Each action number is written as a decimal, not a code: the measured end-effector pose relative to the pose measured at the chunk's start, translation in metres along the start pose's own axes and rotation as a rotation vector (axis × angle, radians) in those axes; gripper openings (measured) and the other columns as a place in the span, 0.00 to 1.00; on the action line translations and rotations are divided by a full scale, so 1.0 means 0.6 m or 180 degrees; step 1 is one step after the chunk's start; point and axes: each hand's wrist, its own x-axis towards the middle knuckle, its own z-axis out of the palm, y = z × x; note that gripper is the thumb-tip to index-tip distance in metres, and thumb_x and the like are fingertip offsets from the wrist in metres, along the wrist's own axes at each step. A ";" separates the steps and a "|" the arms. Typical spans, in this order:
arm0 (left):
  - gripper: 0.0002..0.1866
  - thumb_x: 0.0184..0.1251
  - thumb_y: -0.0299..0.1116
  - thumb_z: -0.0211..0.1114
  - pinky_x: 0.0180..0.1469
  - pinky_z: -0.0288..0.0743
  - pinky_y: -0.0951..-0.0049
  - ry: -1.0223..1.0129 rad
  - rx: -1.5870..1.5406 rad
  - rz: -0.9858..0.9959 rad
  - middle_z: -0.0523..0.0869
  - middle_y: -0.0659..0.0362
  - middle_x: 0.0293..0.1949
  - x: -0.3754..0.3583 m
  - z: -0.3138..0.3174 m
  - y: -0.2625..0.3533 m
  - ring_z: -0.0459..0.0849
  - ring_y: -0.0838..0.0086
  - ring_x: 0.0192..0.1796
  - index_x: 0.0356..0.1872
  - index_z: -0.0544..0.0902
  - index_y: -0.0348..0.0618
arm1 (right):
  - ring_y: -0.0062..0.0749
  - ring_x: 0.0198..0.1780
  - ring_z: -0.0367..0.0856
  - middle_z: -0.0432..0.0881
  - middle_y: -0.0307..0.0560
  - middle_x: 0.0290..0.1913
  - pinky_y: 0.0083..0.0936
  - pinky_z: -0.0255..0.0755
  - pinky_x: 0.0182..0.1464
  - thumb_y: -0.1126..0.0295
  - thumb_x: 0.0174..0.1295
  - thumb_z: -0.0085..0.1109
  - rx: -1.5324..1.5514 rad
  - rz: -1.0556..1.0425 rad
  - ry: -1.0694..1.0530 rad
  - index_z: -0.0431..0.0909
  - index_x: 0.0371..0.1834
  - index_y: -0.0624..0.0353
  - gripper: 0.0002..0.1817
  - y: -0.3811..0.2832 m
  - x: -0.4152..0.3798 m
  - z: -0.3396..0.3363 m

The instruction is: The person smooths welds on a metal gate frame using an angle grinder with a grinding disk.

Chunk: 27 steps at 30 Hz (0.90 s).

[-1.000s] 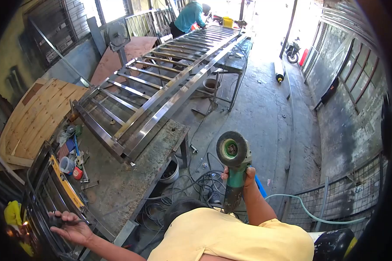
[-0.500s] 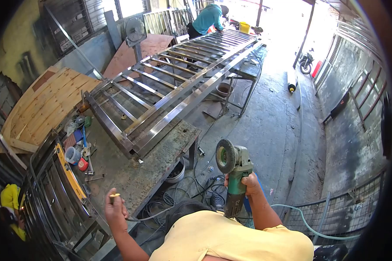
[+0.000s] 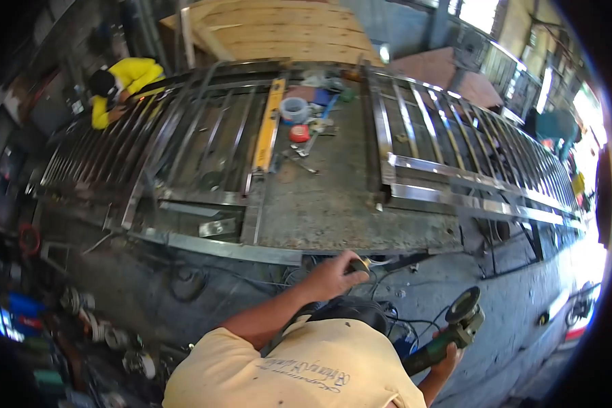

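My right hand (image 3: 450, 359) is wrapped round the body of a green angle grinder (image 3: 435, 348), whose round disc (image 3: 463, 305) points up and away from me. In front of my torso, near the table's front edge, my left hand (image 3: 334, 275) is closed on a dark cable end (image 3: 360, 265) with a yellowish tip. Beyond that hand lies the worn metal table (image 3: 319, 217). On it are a yellow level (image 3: 268, 126), a clear tub (image 3: 294, 109), a red round container (image 3: 298, 133) and some loose hand tools.
Barred metal frames lie left (image 3: 214, 136) and right (image 3: 449, 132). A person in yellow (image 3: 134, 73) bends over the left one; another in teal (image 3: 556, 126) is at the far right. Cables (image 3: 415, 319) trail on the floor. A wooden panel (image 3: 285, 30) stands behind.
The view has swung left, bringing the left frame and the person in yellow further in. My left hand still holds the cable end, and the grinder now sits lower right, tilted to the right.
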 end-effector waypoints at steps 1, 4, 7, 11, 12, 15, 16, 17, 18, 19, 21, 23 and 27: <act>0.27 0.71 0.50 0.68 0.51 0.78 0.65 -0.0139 0.0115 0.0079 0.86 0.50 0.45 -0.004 0.007 -0.019 0.86 0.64 0.47 0.61 0.75 0.42 | 0.41 0.44 0.85 0.80 0.55 0.49 0.35 0.84 0.46 0.49 0.50 0.78 -0.0104 0.0049 0.0043 0.68 0.66 0.67 0.46 0.004 -0.002 0.006; 0.29 0.73 0.55 0.63 0.54 0.77 0.59 -0.0388 0.0224 0.0070 0.86 0.45 0.49 -0.021 0.008 -0.029 0.86 0.54 0.52 0.64 0.75 0.43 | 0.39 0.46 0.83 0.80 0.54 0.49 0.34 0.81 0.49 0.52 0.57 0.73 -0.0324 0.0091 -0.0099 0.67 0.67 0.67 0.42 0.015 -0.001 0.006; 0.31 0.75 0.58 0.59 0.56 0.76 0.54 -0.0428 0.0324 0.0055 0.85 0.41 0.53 -0.036 0.003 -0.045 0.84 0.47 0.56 0.65 0.74 0.44 | 0.39 0.48 0.82 0.80 0.54 0.50 0.34 0.79 0.53 0.49 0.58 0.71 -0.0609 0.0077 -0.0105 0.67 0.67 0.67 0.42 0.015 0.007 0.015; 0.33 0.73 0.60 0.60 0.54 0.77 0.51 -0.0421 0.0411 0.0169 0.87 0.41 0.48 -0.046 -0.008 -0.068 0.85 0.45 0.53 0.65 0.74 0.44 | 0.40 0.51 0.81 0.79 0.55 0.52 0.37 0.77 0.57 0.49 0.58 0.70 -0.0947 -0.0045 -0.0062 0.66 0.68 0.68 0.43 0.010 0.023 0.007; 0.33 0.72 0.61 0.61 0.54 0.77 0.51 -0.0479 0.0443 0.0136 0.87 0.41 0.47 -0.046 -0.016 -0.068 0.85 0.44 0.52 0.65 0.74 0.44 | 0.41 0.52 0.81 0.79 0.55 0.53 0.37 0.77 0.57 0.49 0.58 0.70 -0.0989 -0.0124 -0.0014 0.66 0.68 0.68 0.43 0.007 0.028 0.004; 0.35 0.67 0.60 0.65 0.51 0.78 0.52 -0.0660 0.0365 -0.0007 0.87 0.41 0.45 -0.038 -0.027 -0.072 0.86 0.45 0.49 0.65 0.74 0.44 | 0.42 0.55 0.80 0.80 0.56 0.55 0.39 0.76 0.60 0.50 0.59 0.70 -0.0826 -0.0166 -0.0089 0.66 0.70 0.69 0.43 -0.013 0.038 0.004; 0.35 0.66 0.59 0.66 0.50 0.78 0.53 -0.0559 0.0433 -0.0046 0.87 0.41 0.44 -0.035 -0.027 -0.078 0.86 0.46 0.49 0.65 0.74 0.44 | 0.42 0.56 0.80 0.80 0.56 0.55 0.39 0.76 0.61 0.51 0.60 0.70 -0.0789 -0.0246 -0.0036 0.65 0.70 0.69 0.43 -0.029 0.033 0.015; 0.35 0.65 0.58 0.67 0.50 0.78 0.53 -0.0524 0.0478 -0.0060 0.87 0.42 0.44 -0.031 -0.024 -0.087 0.86 0.46 0.48 0.64 0.75 0.44 | 0.43 0.57 0.80 0.79 0.56 0.57 0.39 0.75 0.62 0.52 0.62 0.69 -0.0599 0.0054 0.0022 0.65 0.71 0.69 0.42 -0.050 0.018 0.022; 0.34 0.64 0.57 0.68 0.49 0.78 0.54 -0.0582 0.0508 -0.0016 0.87 0.42 0.44 -0.019 -0.014 -0.086 0.86 0.46 0.48 0.64 0.75 0.44 | 0.43 0.57 0.81 0.79 0.55 0.58 0.38 0.75 0.63 0.52 0.63 0.68 -0.0754 -0.0031 0.0100 0.66 0.71 0.69 0.41 -0.054 0.010 0.026; 0.34 0.64 0.56 0.69 0.50 0.78 0.55 -0.0604 0.0543 -0.0191 0.87 0.42 0.45 -0.011 -0.014 -0.065 0.86 0.47 0.49 0.64 0.76 0.44 | 0.42 0.57 0.81 0.80 0.54 0.58 0.38 0.75 0.62 0.52 0.64 0.68 -0.0540 -0.0110 -0.0006 0.67 0.70 0.68 0.39 -0.015 0.012 -0.055; 0.32 0.64 0.54 0.69 0.51 0.78 0.56 -0.0603 0.0642 -0.0336 0.88 0.44 0.47 0.005 0.004 -0.052 0.87 0.50 0.50 0.63 0.77 0.45 | 0.42 0.53 0.83 0.80 0.53 0.57 0.36 0.79 0.56 0.54 0.64 0.68 -0.0599 -0.0068 0.0119 0.68 0.68 0.67 0.36 -0.014 0.006 -0.071; 0.32 0.64 0.54 0.69 0.53 0.79 0.59 -0.0554 0.0674 -0.0388 0.88 0.45 0.48 0.035 0.028 -0.041 0.88 0.53 0.51 0.64 0.77 0.45 | 0.42 0.48 0.85 0.81 0.53 0.51 0.36 0.82 0.50 0.56 0.55 0.76 -0.0340 -0.0087 0.0429 0.68 0.66 0.66 0.40 -0.044 0.017 -0.014; 0.31 0.65 0.52 0.71 0.54 0.78 0.64 -0.0696 0.0879 -0.0634 0.89 0.48 0.47 0.088 0.082 -0.016 0.88 0.60 0.50 0.63 0.78 0.43 | 0.43 0.46 0.86 0.82 0.56 0.49 0.35 0.83 0.45 0.56 0.55 0.76 -0.0228 -0.0092 0.0687 0.69 0.64 0.67 0.39 -0.041 0.045 -0.074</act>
